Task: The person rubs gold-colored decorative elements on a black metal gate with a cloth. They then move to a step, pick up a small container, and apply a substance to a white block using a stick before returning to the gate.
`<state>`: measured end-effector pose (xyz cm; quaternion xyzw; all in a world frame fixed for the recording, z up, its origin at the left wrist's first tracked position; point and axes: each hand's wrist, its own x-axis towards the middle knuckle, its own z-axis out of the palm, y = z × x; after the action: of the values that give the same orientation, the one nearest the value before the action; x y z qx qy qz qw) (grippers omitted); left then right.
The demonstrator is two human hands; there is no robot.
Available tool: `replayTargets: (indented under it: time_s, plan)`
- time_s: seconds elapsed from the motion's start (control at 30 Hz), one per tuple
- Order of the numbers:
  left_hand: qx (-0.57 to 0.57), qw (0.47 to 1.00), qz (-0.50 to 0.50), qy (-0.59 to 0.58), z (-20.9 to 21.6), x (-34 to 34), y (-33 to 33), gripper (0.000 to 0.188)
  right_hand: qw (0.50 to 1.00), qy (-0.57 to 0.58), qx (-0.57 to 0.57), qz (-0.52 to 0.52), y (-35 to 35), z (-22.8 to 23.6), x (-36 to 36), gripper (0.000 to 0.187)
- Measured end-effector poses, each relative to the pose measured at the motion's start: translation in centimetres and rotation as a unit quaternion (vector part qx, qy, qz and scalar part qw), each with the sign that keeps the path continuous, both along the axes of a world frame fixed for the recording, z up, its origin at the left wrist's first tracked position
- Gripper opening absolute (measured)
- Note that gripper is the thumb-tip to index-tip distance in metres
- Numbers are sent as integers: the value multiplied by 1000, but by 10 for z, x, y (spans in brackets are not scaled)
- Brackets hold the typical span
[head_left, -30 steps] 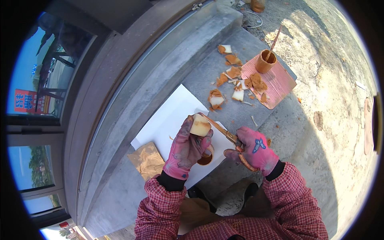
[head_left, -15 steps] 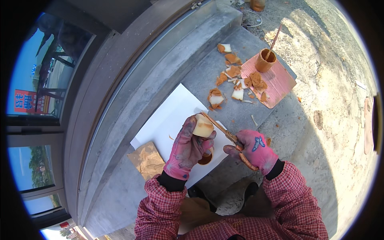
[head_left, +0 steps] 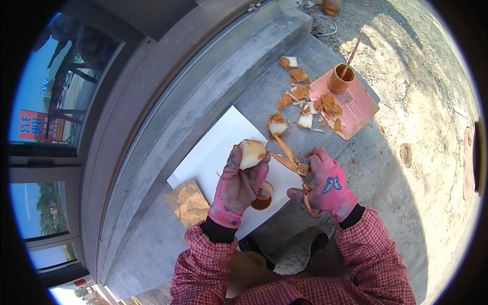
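My left hand [head_left: 238, 184], in a stained pink glove, pinches a whitish foam-like piece [head_left: 252, 153] with a brown patch on its side. In my right hand [head_left: 327, 184], gloved in pink with a blue butterfly, are brown-coated scissors [head_left: 288, 158]. Their blades stand apart and point up and left, just right of the piece. Below my left hand a small cup or ring-shaped container [head_left: 263, 196], brown inside, rests on a white sheet [head_left: 213, 147]. A crumpled brown paper [head_left: 187, 203] lies at the sheet's left edge.
Several white and brown scraps [head_left: 300, 91] lie scattered beyond the sheet. A brown pot [head_left: 341, 79] with a brush [head_left: 353, 55] in it stands on a pink board [head_left: 351, 114] at the far right. A concrete step [head_left: 168, 109] runs along the left, beside glass doors [head_left: 48, 211].
The scissors have swung their blades apart and moved slightly away from the whitish piece. My left hand has turned the piece, so its brown patch now faces right.
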<state>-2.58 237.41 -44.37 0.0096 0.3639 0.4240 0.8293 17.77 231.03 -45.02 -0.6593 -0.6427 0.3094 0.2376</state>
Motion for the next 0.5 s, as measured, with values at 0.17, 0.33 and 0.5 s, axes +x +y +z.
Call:
replayTargets:
  time_s: [0.17, 0.33, 0.5]
  plan:
    - [4, 1000, -15, 13, -10, -2, -6, 30, 997, -27, 66, 14, 1, 1, -4, 63]
    - [19, 998, -28, 55, -7, 4, -12, 30, 995, -41, 87, 18, 1, -2, -5, 57]
    - [69, 991, -58, 101, -1, 4, -13, 33, 999, -45, -13, 14, 1, 3, -8, 49]
